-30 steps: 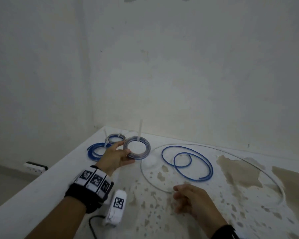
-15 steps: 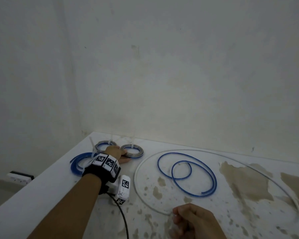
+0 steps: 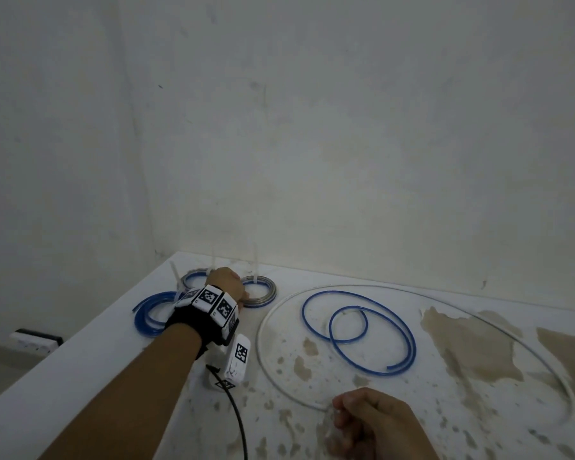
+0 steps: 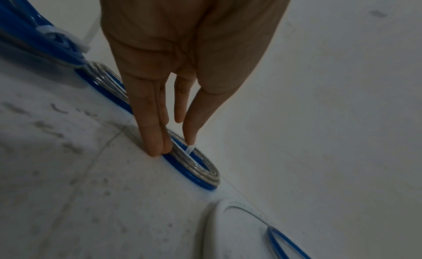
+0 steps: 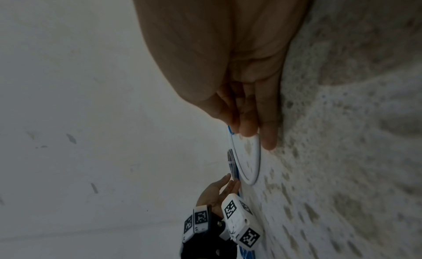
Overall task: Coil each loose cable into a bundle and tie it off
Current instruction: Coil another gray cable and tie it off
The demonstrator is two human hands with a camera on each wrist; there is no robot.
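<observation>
1. Left hand [image 3: 224,284] rests straight fingers [image 4: 155,136] on a tied coil [image 3: 259,290] at the table's [image 3: 80,360] far corner.
2. Right hand [image 3: 375,423] pinches the loose white cable [image 3: 266,353] near the front edge.

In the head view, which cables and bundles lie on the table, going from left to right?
Blue coil → tied bundle behind the left hand → tied bundle with upright zip tie → loose blue cable inside the white cable loop.

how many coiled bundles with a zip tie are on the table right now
3: a blue bundle at the table's left edge, a second bundle near the back corner, and a third bundle under the left hand fingertips.
</observation>
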